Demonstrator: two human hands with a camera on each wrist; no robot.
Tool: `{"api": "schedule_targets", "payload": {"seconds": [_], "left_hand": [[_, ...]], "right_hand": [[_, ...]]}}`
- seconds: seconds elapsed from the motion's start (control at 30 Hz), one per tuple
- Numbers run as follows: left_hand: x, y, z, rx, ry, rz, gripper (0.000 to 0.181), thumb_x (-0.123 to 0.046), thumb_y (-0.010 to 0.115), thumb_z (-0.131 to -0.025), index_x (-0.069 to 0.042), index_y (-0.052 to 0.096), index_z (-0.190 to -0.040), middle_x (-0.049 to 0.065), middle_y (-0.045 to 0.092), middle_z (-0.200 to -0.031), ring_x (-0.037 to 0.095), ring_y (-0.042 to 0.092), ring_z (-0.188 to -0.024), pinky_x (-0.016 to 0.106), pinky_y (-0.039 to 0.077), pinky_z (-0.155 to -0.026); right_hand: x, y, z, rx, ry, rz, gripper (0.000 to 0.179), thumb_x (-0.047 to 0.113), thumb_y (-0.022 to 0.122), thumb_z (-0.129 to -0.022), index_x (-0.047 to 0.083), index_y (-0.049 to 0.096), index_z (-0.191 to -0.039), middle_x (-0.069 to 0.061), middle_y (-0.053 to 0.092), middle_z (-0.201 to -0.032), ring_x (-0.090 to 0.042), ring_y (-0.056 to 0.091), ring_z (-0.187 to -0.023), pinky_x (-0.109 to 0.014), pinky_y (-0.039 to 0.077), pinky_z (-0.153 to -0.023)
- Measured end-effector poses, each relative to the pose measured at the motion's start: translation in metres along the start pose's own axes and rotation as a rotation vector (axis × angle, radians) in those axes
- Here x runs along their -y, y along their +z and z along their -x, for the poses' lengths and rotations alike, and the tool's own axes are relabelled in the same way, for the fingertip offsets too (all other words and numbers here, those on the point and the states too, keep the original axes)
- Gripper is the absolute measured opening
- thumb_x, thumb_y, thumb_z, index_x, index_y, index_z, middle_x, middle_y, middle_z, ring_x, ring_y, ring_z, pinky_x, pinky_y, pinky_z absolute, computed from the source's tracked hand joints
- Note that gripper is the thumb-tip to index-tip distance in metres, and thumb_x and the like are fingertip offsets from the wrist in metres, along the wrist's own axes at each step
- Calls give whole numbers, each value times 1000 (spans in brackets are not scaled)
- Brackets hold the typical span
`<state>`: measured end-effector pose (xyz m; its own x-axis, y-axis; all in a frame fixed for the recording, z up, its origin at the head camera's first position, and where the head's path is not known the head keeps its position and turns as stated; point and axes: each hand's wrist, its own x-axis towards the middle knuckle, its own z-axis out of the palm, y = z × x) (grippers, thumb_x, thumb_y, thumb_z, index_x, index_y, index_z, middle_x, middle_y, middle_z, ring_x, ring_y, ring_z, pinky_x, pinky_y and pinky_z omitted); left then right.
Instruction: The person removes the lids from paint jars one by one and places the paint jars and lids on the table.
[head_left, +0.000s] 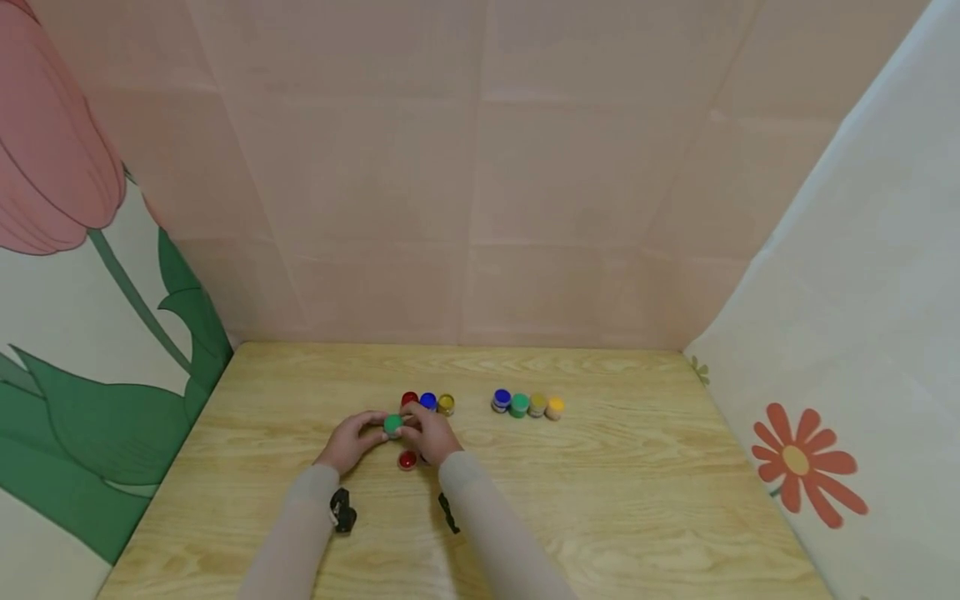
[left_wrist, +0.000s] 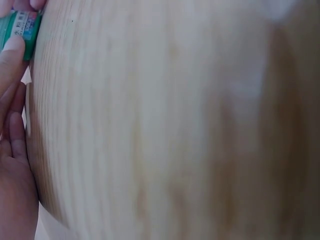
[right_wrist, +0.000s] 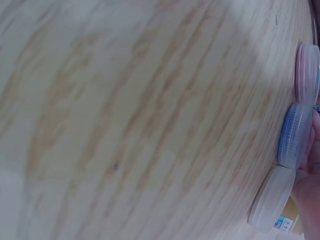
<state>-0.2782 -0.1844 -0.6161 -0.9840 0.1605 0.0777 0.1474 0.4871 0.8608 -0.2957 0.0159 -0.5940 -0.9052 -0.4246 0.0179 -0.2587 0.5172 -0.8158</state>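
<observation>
A small green paint jar (head_left: pixel 393 426) is between my two hands, its green top facing up. My left hand (head_left: pixel 351 442) pinches it from the left, and in the left wrist view the thumb lies across the labelled jar (left_wrist: pixel 31 29). From the other side my right hand (head_left: pixel 435 433) grips the same jar with thumb and fingers. Behind the hands stand a red jar (head_left: pixel 409 398), a blue jar (head_left: pixel 428 401) and a yellow jar (head_left: pixel 446 405). A round red lid (head_left: pixel 407 460) lies in front of the hands; my right hand partly covers the things beside it.
Further right stand a blue jar (head_left: pixel 502 401), a green jar (head_left: pixel 520 406), an ochre jar (head_left: pixel 537 406) and an orange jar (head_left: pixel 555 408) in a row. Near my right hand are a pinkish lid (right_wrist: pixel 306 75), a blue lid (right_wrist: pixel 294 135) and a whitish lid (right_wrist: pixel 271 200).
</observation>
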Motion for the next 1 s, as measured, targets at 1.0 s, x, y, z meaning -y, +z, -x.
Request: {"api": "schedule_targets", "payload": {"seconds": [1.0], "left_hand": [[-4, -1, 2, -4, 4, -4, 33, -12, 74, -92, -5, 70, -124, 13, 69, -127, 37, 57, -127, 56, 41, -112]], "right_hand": [[-2, -1, -4, 34, -9, 45, 30, 22, 69, -99, 15, 64, -127, -5, 72, -114, -19, 68, -105, -34, 58, -88]]}}
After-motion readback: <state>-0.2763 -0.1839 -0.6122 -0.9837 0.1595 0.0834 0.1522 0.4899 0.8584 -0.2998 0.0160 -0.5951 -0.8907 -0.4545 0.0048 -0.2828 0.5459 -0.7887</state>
